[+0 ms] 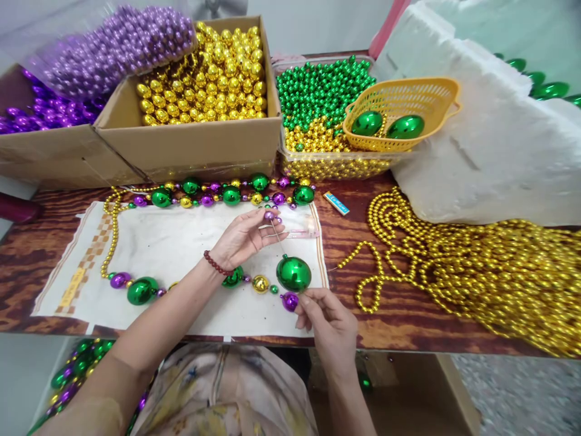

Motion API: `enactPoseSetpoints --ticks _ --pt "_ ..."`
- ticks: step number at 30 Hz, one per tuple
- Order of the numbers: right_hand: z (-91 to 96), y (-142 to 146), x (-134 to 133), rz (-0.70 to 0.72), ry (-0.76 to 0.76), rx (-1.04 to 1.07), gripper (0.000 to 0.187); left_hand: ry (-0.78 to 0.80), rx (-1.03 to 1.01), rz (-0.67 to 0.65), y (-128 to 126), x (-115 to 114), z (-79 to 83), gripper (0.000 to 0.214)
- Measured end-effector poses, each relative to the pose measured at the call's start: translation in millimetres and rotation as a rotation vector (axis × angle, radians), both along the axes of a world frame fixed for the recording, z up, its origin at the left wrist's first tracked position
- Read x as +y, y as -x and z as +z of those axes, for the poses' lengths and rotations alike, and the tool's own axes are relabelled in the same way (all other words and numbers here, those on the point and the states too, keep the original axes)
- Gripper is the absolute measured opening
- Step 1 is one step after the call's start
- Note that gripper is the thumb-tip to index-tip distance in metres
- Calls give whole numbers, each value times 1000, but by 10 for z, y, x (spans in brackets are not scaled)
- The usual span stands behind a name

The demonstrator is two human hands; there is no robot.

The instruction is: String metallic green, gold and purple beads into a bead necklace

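My left hand [242, 239] hovers over a white cloth [172, 242] and pinches a small purple bead [269, 215] at its fingertips, with a thin needle or thread running down toward a large green ball [293, 273]. Just below that ball, my right hand [329, 321] pinches the strand next to a purple bead [289, 301]. The beaded strand [227, 195] of green, gold and purple beads loops round the cloth, from its far edge down the left side to my hands.
Cardboard boxes of purple beads [45, 115] and gold beads [213, 72] stand at the back. A clear tub [318, 163] holds green and gold beads, with a yellow basket [403, 112] on it. Gold bead strands [490, 272] are heaped at right under white foam [490, 133].
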State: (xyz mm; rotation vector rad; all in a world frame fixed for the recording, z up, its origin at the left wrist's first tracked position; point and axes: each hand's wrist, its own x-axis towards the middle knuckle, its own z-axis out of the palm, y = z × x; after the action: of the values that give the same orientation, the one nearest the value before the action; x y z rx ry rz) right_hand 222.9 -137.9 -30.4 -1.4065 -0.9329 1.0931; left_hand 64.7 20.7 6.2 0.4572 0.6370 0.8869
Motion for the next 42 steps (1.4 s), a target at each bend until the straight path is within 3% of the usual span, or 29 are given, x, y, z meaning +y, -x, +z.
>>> enactPoseSetpoints --ticks 7,10,13,16,18,22,25,27,32,37,42 --pt "26 86 49 -60 30 79 22 -115 95 -21 -46 -93 6 16" --pt "0 147 145 -71 50 113 23 -142 138 -10 -224 -241 -15 20" --pt "-37 169 233 -107 40 132 24 -107 142 85 -485 -366 -65 27" --pt "-28 57 288 -52 27 92 21 -116 174 196 -712 -352 -135 28" --pt "24 -108 339 -12 18 13 17 -225 239 201 -804 -270 -170 24" --pt "166 -476 568 -262 -104 -76 18 -642 460 -39 -895 -111 -143 21" --pt "235 -645 778 -261 -204 -9 14 -920 591 -250 -953 -87 -61 24" --pt "268 -745 867 -276 -271 28 8 -1017 636 -322 -978 -95 -23 26" --pt "353 -1088 855 -573 -473 179 12 -1111 719 -517 -956 -74 14 23" --pt "299 -999 717 -246 -282 228 20 -1093 646 -562 -991 -16 162 28" --pt "324 -899 647 -234 -335 363 27 -1150 656 -684 -1031 -46 252 28"
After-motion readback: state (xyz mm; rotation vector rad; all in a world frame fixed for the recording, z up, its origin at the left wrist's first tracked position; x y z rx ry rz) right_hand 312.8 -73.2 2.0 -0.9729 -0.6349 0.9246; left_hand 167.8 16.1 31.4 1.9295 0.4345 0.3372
